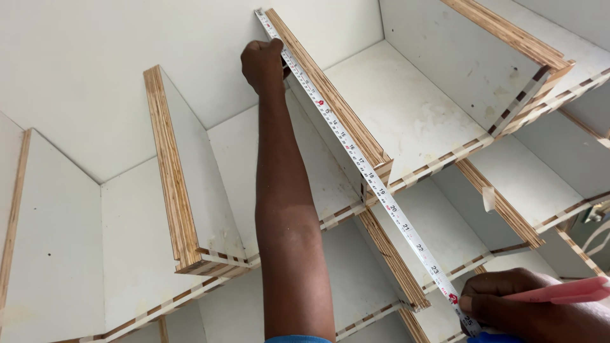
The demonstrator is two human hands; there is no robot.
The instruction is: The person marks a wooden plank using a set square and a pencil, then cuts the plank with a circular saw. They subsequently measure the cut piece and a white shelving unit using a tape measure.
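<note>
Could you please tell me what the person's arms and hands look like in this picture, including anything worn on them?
Both are bare: no gloves, rings or watch show. The left arm is uncovered from the fist to near the bottom edge, where a strip of blue sleeve appears. The left hand is bare. Of the right hand only the knuckles show, with a bit of blue cloth below.

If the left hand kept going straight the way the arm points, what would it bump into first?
Probably the white back wall, just beyond the left hand, which presses the white tape measure against the plywood-edged white divider. Depth is hard to judge.
</note>
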